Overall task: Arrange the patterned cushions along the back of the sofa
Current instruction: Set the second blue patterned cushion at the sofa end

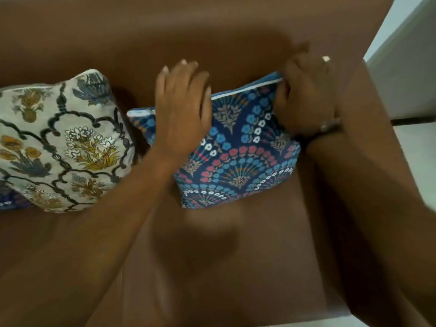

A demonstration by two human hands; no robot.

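Observation:
A blue cushion (238, 156) with red, white and blue flower fans leans against the brown sofa back (165, 31) near the right armrest. My right hand (306, 95) grips its top right corner. My left hand (182, 107) lies flat with fingers spread on its top left part. A cream cushion (63, 142) with dark lattice and yellow flowers leans against the sofa back just to the left, touching the blue one's left corner.
The brown sofa seat (212, 267) fills the foreground. The right armrest (368, 161) runs under my right forearm. Another blue cushion's corner (9, 201) shows at the far left under the cream one. A pale wall and floor (410, 79) lie beyond the armrest.

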